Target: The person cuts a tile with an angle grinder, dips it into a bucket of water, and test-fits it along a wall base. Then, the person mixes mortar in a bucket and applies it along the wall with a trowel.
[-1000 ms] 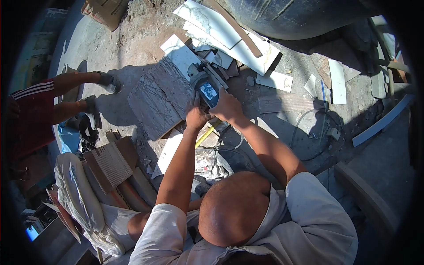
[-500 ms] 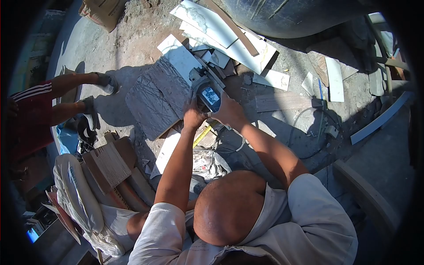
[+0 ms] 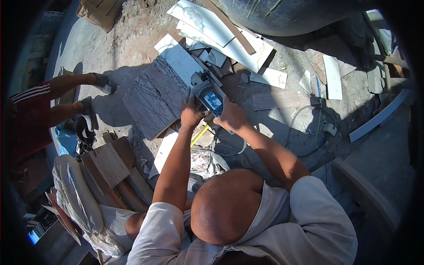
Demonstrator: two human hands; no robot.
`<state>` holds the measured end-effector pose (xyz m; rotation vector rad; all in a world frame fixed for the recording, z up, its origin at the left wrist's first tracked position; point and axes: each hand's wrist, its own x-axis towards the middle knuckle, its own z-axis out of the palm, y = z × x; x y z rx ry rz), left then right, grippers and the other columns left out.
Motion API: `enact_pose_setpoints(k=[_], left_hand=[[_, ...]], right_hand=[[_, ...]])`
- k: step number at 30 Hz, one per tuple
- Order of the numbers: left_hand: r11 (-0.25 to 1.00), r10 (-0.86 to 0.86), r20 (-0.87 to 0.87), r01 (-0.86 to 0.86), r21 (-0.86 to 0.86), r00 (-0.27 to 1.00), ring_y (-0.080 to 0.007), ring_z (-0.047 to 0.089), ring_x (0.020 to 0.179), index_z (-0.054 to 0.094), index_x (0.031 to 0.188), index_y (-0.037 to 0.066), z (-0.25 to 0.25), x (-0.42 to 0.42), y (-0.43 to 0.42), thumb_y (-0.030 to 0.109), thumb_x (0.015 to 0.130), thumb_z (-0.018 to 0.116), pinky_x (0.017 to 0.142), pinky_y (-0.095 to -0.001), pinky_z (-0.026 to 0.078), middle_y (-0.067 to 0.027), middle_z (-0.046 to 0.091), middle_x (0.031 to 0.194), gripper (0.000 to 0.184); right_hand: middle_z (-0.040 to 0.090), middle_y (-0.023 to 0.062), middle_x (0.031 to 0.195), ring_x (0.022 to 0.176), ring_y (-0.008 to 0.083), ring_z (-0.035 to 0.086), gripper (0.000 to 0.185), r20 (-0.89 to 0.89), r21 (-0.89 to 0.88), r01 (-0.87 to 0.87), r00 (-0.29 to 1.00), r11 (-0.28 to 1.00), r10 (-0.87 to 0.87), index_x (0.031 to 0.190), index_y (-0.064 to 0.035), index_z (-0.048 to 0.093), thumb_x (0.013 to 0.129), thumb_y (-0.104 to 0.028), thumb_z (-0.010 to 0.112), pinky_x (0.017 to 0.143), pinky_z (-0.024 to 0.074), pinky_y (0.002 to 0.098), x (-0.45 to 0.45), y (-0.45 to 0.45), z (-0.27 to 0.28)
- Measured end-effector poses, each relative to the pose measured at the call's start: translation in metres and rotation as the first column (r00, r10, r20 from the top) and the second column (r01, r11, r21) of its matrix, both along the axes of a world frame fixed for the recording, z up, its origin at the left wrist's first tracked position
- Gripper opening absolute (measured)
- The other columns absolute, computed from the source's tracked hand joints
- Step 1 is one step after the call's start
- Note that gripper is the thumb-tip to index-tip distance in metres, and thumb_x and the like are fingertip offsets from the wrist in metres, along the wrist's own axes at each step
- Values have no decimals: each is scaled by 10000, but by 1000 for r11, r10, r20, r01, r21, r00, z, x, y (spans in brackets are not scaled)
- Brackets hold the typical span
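A grey power tool with a light-patterned patch on its body rests over a long white tile. My right hand is wrapped round its rear part. My left hand lies against the tool's left side, its fingers pointing forward; how firmly they grip is hard to see. Left of the tool lies a brown board with dark scratch-like marks. A yellow measuring tape is stretched out just below my hands.
White tile pieces lie in front, near a large dark rounded container. A person in red stands at the left, legs visible. Cardboard and a pale sack lie lower left. A cable curls at the right.
The power tool and both hands have shifted slightly relative to the white tile, back towards me. The whole view has drifted a little. Both hands remain at the tool.
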<state>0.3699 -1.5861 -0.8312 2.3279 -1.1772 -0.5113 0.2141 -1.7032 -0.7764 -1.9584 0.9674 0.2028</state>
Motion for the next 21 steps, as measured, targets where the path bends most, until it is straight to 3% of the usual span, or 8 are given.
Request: enact_pose_setpoints(k=[3,6,11,17,21], left_hand=[[1000,20,-9,-20,-15,1000,-405,339,1330,323,1443,58,-1,-2,1,479,510,853,1082,-470,341,-124,273,1531,1153],[999,42,-71,-41,16,997,-401,339,1337,323,1441,49,-1,-1,1,472,508,853,1086,-459,348,-119,271,1533,1153],[1000,27,-9,-26,10,1000,-388,340,1344,332,1433,37,-2,-1,1,461,505,854,1090,-439,352,-113,277,1531,1145],[1000,22,18,-21,-20,1000,-392,368,1326,341,1421,15,-1,-2,-1,462,496,853,1082,-440,361,-131,302,1517,1148],[999,14,47,-12,-41,999,-396,384,1314,357,1410,4,-1,-1,-1,469,494,852,1072,-442,372,-144,320,1506,1139]], right_hand=[[628,301,985,931,444,622,724,-42,16,0,999,1000,0,1204,86,405,647,-267,705,812,507,480,-3,1,4],[640,263,979,935,417,635,629,-79,7,5,997,1000,-4,1168,22,421,671,-229,713,815,515,470,-5,2,6],[640,249,1019,947,398,640,687,-168,36,-4,986,999,10,1231,12,408,671,-230,723,827,519,457,-8,3,11],[642,244,1021,950,395,642,782,-171,-10,-25,985,1000,23,1300,20,374,665,-246,744,836,516,452,-18,9,10],[646,244,1003,941,395,644,751,-145,-9,-10,989,1000,8,1277,27,395,663,-232,741,835,515,453,-27,11,8]])
